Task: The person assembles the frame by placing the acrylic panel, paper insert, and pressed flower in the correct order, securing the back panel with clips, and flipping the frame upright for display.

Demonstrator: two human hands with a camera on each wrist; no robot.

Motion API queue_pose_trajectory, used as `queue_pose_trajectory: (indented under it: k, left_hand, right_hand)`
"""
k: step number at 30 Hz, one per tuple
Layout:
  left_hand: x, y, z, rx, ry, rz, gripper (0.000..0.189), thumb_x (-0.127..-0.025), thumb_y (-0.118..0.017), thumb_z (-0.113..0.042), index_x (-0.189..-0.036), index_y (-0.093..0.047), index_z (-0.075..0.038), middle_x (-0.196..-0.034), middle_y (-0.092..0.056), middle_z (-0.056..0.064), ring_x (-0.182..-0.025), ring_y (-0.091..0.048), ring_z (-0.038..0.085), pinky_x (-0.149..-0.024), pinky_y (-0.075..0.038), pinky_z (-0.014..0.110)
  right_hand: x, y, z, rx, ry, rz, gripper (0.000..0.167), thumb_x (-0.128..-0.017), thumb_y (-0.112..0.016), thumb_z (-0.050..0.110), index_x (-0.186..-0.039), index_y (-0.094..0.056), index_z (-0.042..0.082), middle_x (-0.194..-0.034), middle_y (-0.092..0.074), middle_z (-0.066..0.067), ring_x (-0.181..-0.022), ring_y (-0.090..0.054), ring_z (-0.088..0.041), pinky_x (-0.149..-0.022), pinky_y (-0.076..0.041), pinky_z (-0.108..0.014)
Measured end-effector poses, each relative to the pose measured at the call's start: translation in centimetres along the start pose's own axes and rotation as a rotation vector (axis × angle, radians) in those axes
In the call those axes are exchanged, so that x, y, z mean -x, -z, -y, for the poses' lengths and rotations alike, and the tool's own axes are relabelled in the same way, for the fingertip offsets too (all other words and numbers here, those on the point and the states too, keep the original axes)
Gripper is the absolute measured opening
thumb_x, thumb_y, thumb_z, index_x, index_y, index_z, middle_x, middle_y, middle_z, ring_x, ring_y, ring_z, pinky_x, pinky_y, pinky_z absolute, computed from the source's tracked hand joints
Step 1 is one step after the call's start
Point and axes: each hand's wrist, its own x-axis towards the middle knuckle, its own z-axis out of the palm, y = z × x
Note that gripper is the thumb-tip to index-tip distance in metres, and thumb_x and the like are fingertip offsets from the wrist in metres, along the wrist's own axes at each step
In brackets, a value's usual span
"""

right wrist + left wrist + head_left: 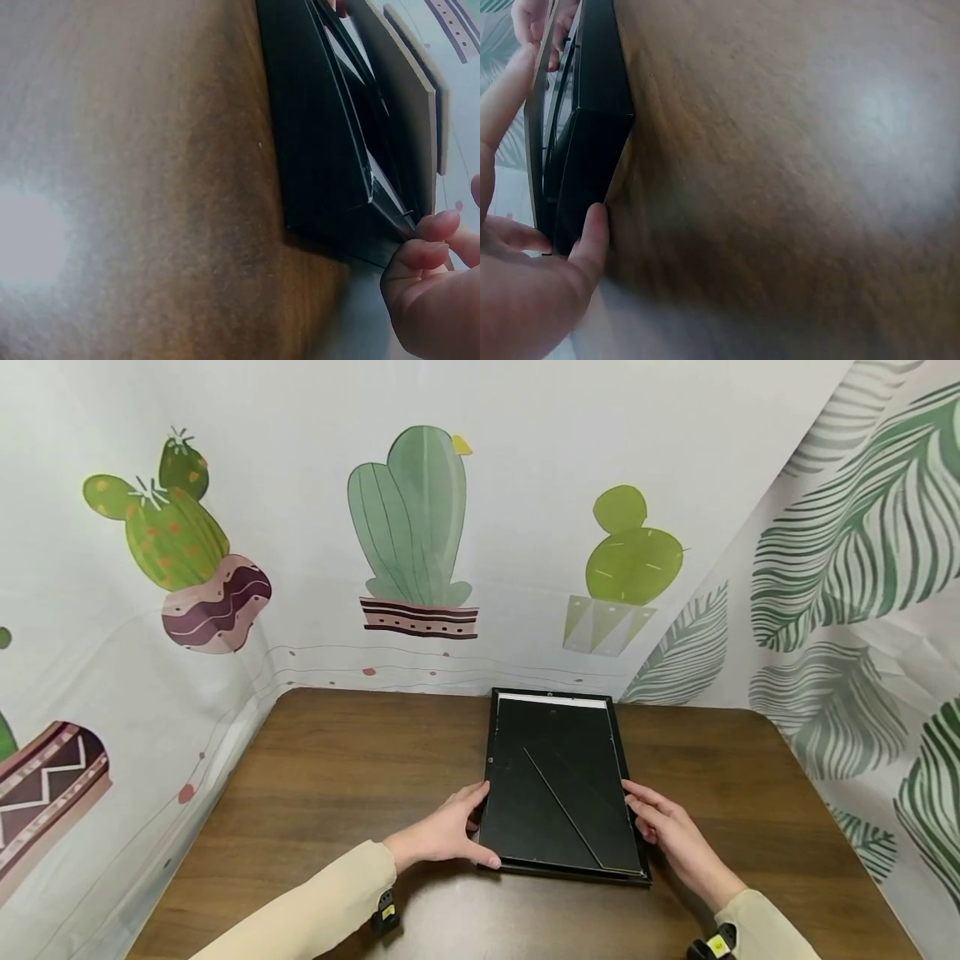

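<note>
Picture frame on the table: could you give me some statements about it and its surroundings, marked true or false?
1. The black picture frame lies on a wood-grain table. True.
2. Its backing board sits flush all round. False: a gap shows between backing board and frame.
3. The left hand is at the frame's left side. True.
4. The right hand hangs well clear of the frame. False: the right hand is at its right edge.
5. The backdrop shows only animals. False: the backdrop shows potted cacti and leaves.
</note>
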Motion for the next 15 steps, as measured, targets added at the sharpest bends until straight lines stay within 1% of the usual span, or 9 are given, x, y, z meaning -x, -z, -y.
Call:
queue_pose_trajectory:
  k: [3, 4, 6, 8, 10, 12, 15]
  left_hand:
    - [0.1, -0.09, 0.0, -0.012, -0.004, -0.012, 0.118, -0.078, -0.094, -0.027, -0.163, -0.019, 0.005, -0.166, -0.022, 0.028, -0.108, -0.069, 0.025, -0.093, -0.055, 0.027]
    - [0.12, -0.15, 0.03, -0.018, -0.006, -0.018, 0.118, -0.078, -0.094, -0.028, -0.163, -0.02, 0.005, -0.165, -0.023, 0.028, -0.107, -0.069, 0.024, -0.092, -0.055, 0.027]
    - [0.14, -0.29, 0.12, -0.032, -0.01, -0.032, 0.118, -0.077, -0.094, -0.03, -0.163, -0.021, 0.005, -0.165, -0.024, 0.028, -0.105, -0.068, 0.023, -0.092, -0.055, 0.027]
    - [0.13, -0.44, 0.28, -0.048, -0.014, -0.05, 0.116, -0.078, -0.094, -0.032, -0.162, -0.023, 0.006, -0.164, -0.025, 0.028, -0.105, -0.067, 0.023, -0.092, -0.055, 0.027]
    - [0.11, -0.55, 0.41, -0.058, -0.017, -0.066, 0.115, -0.078, -0.094, -0.033, -0.162, -0.025, 0.005, -0.164, -0.026, 0.028, -0.106, -0.065, 0.024, -0.091, -0.055, 0.028]
    - [0.08, -0.67, 0.52, -0.067, -0.021, -0.078, 0.113, -0.078, -0.093, -0.033, -0.161, -0.026, 0.005, -0.163, -0.027, 0.028, -0.107, -0.063, 0.025, -0.091, -0.055, 0.028]
    - [0.1, -0.8, 0.5, -0.07, -0.016, -0.087, 0.112, -0.079, -0.092, -0.035, -0.162, -0.027, 0.004, -0.163, -0.027, 0.028, -0.108, -0.062, 0.025, -0.091, -0.055, 0.028]
  right_hand:
    - [0.07, -0.13, -0.05, 0.004, 0.019, -0.003, 0.053, -0.111, -0.051, 0.02, -0.156, -0.038, -0.005, -0.107, -0.054, 0.001, -0.072, -0.045, -0.011, -0.065, -0.037, -0.025]
    - [0.1, -0.18, -0.04, 0.011, 0.031, -0.002, 0.053, -0.111, -0.05, 0.019, -0.156, -0.038, -0.006, -0.109, -0.055, 0.0, -0.073, -0.046, -0.011, -0.065, -0.038, -0.025]
    - [0.14, -0.29, -0.02, 0.039, 0.065, -0.004, 0.051, -0.11, -0.051, 0.016, -0.153, -0.04, -0.009, -0.108, -0.056, -0.003, -0.072, -0.049, -0.012, -0.065, -0.041, -0.025]
    - [0.17, -0.41, 0.03, 0.091, 0.11, -0.006, 0.047, -0.109, -0.052, 0.013, -0.149, -0.045, -0.011, -0.105, -0.055, -0.006, -0.072, -0.051, -0.013, -0.064, -0.043, -0.024]
    - [0.14, -0.5, 0.06, 0.128, 0.139, -0.012, 0.045, -0.107, -0.054, 0.01, -0.146, -0.049, -0.012, -0.1, -0.053, -0.009, -0.071, -0.052, -0.013, -0.063, -0.045, -0.024]
    - [0.06, -0.51, 0.04, 0.124, 0.132, -0.017, 0.046, -0.107, -0.054, 0.008, -0.147, -0.046, -0.013, -0.101, -0.051, -0.008, -0.071, -0.051, -0.012, -0.062, -0.045, -0.024]
    - [-0.07, -0.4, -0.03, 0.058, 0.078, -0.007, 0.051, -0.108, -0.05, 0.006, -0.152, -0.035, -0.014, -0.102, -0.046, -0.007, -0.07, -0.049, -0.01, -0.06, -0.044, -0.022]
